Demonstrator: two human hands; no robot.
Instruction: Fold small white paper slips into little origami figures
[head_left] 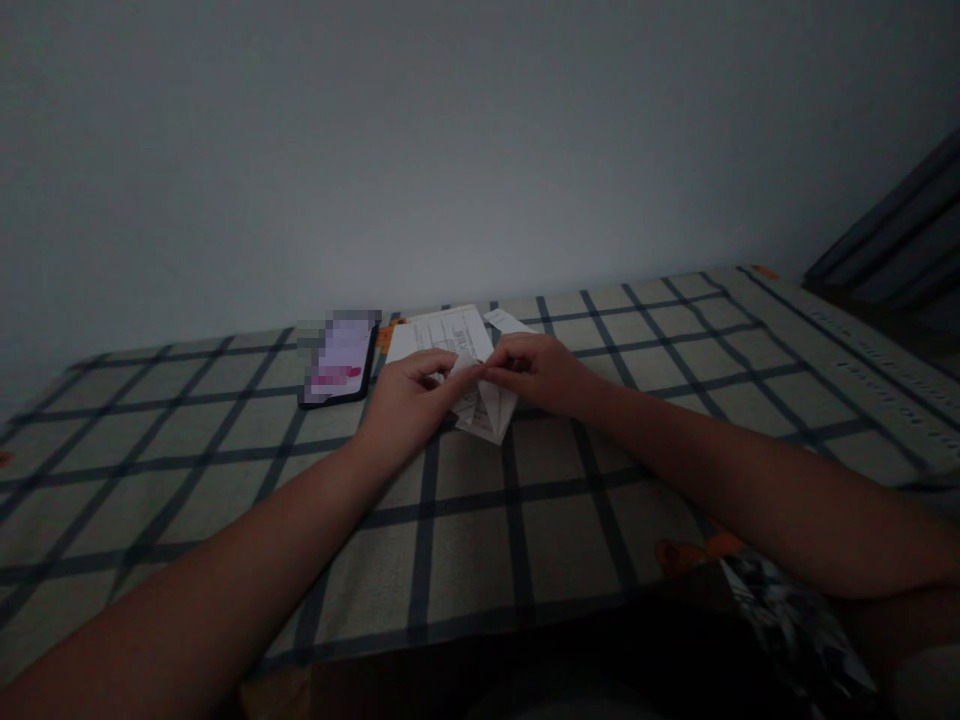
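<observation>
– How should this go, over the pale tabletop cloth checked in dark blue (469,555)?
– Near its middle, the bare left hand (411,392) and bare right hand (541,372) both pinch the folded white printed paper (491,418) by its upper part. I'd keep both grips light and even, one steadying, one pressing, so the thin layers don't slip or tear
– And room to move?
– The pale grey wall (480,150) bounds the far side; cloth stretches rightward and toward its front edge, which should suit wider movements. The flat white printed sheet (439,330) lies just beyond the hands, the black-edged phone with a lilac screen (343,372) just left of the left hand, the small white slip (507,322) behind the right; pushing forward could catch them
</observation>
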